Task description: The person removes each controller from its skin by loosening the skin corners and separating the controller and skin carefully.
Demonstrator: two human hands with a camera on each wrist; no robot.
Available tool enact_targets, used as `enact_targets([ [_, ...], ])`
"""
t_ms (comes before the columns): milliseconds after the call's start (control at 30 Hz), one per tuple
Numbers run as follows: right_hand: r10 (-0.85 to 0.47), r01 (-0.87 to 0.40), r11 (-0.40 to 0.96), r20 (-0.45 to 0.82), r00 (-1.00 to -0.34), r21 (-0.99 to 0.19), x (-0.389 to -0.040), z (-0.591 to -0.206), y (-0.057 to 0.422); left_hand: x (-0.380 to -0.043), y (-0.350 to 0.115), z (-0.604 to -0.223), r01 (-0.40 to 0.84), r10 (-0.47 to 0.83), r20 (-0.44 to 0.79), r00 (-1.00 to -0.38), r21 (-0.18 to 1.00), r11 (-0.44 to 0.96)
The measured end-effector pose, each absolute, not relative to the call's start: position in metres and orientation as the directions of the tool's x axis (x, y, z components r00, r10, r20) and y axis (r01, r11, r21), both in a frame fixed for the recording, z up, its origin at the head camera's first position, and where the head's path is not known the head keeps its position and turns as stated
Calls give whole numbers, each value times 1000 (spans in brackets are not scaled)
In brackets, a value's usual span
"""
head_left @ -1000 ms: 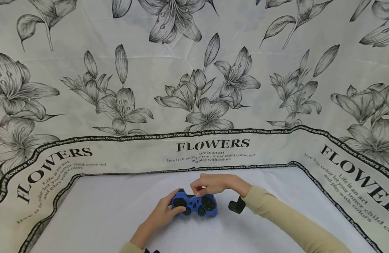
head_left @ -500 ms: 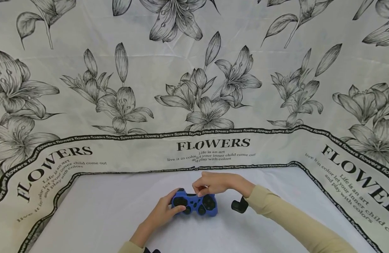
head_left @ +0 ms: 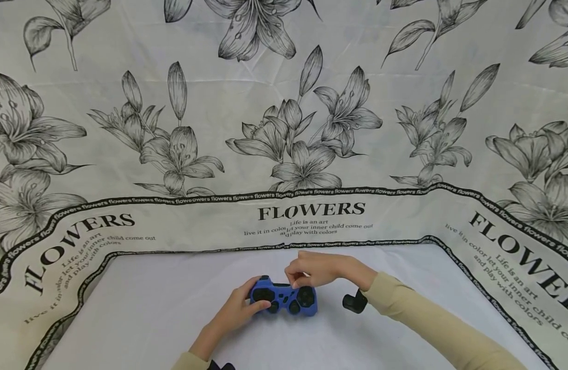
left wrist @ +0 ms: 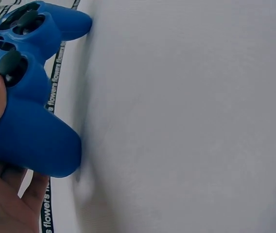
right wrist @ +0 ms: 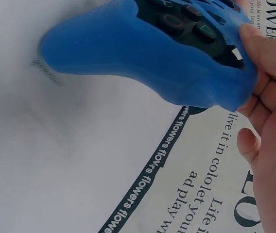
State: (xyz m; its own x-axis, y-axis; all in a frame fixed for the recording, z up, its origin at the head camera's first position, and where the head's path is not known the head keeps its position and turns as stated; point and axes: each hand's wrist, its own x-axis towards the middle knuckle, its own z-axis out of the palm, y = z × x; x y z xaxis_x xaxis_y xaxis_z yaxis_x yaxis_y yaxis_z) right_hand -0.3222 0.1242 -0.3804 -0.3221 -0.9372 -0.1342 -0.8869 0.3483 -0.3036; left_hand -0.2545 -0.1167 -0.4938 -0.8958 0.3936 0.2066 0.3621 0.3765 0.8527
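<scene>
A blue game controller [head_left: 282,303] with black button areas and two thumbsticks is held just over the white table. What looks like a soft rubbery cover [right wrist: 104,43] wraps its body. My left hand [head_left: 235,311] grips the controller's left side, with the thumb on top beside a thumbstick [left wrist: 9,62] and other fingers underneath. At the top edge, right of the middle, the curled fingers of my right hand [head_left: 318,268] pinch the cover's rim. In the right wrist view, thumb and finger meet there, next to the button cluster [right wrist: 186,24]. Part of the rim is hidden by the fingers.
White cloth [head_left: 140,308] covers the table. A floral-printed curtain [head_left: 284,128] with lettering stands behind and along both sides. Black wrist cameras are strapped to both wrists, the right one [head_left: 355,302] hanging beside the controller.
My right hand has shifted slightly to the right along the controller's top edge, with its wrist moving the same way. My left hand and the controller have stayed nearly still.
</scene>
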Motion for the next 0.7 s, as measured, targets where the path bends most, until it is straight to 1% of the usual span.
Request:
enact_targets([
  [67,-949,-905,315,-117,-293,-285,-323,-381,124,-256,-118,-492,365,407,203,-891,853,373],
  [167,-953,-924,299,-116,-279,-236,-325,-382,124,-257,-119,-489,367,423,196,-885,852,373],
  [300,-946,-931,319,-129,-299,-179,-327,-382,123,-258,-119,-486,356,427,185,-885,860,365],
  [467,-933,-923,351,-140,-330,-161,-328,-380,125,-258,-119,-486,351,419,185,-889,863,364],
  [700,-939,-928,342,-85,-333,-149,-323,-383,133,-257,-120,-489,359,420,195,-886,862,357],
])
